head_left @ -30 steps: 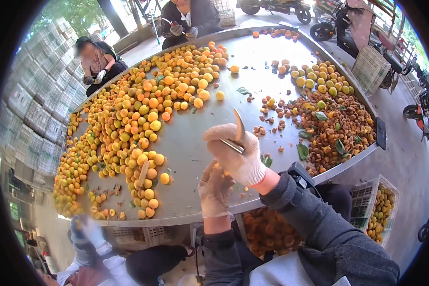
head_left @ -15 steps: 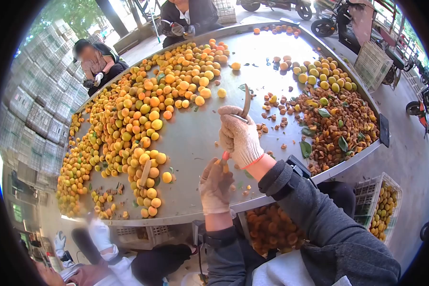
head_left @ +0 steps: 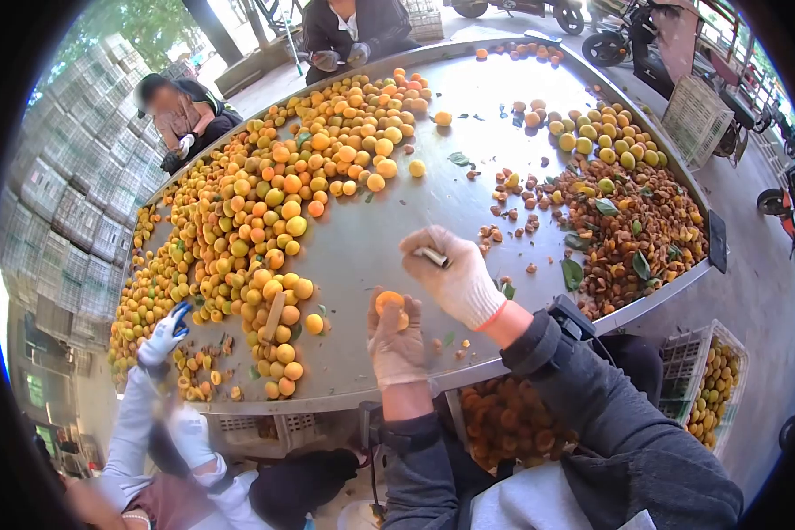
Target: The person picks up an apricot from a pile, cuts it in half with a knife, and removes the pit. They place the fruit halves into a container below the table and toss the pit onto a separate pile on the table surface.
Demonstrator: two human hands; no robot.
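My left hand [head_left: 397, 349], in a worn pale glove, grips an orange apricot [head_left: 389, 302] just above the near edge of the metal table. Beside it to the upper right is my right hand [head_left: 458, 276], in a whitish knitted glove with the fingers curled round a small knife [head_left: 433, 257]. Only a short metal part of the knife shows; the rest is hidden or blurred. The two hands are apart. To their left spreads a large heap of whole apricots [head_left: 265, 212].
Brown apricot scraps [head_left: 636, 238] with green leaves lie on the table's right [head_left: 380, 243]. A crate of apricots [head_left: 711, 389] stands at lower right; another full of fruit [head_left: 512, 424] is below the edge. A co-worker's gloved hand [head_left: 163, 337] reaches over fruit at left; two people sit across.
My hands have moved apart, and an apricot now shows in my left hand. The knife's curved blade no longer points up from my right hand. The co-worker's hand has risen onto the fruit.
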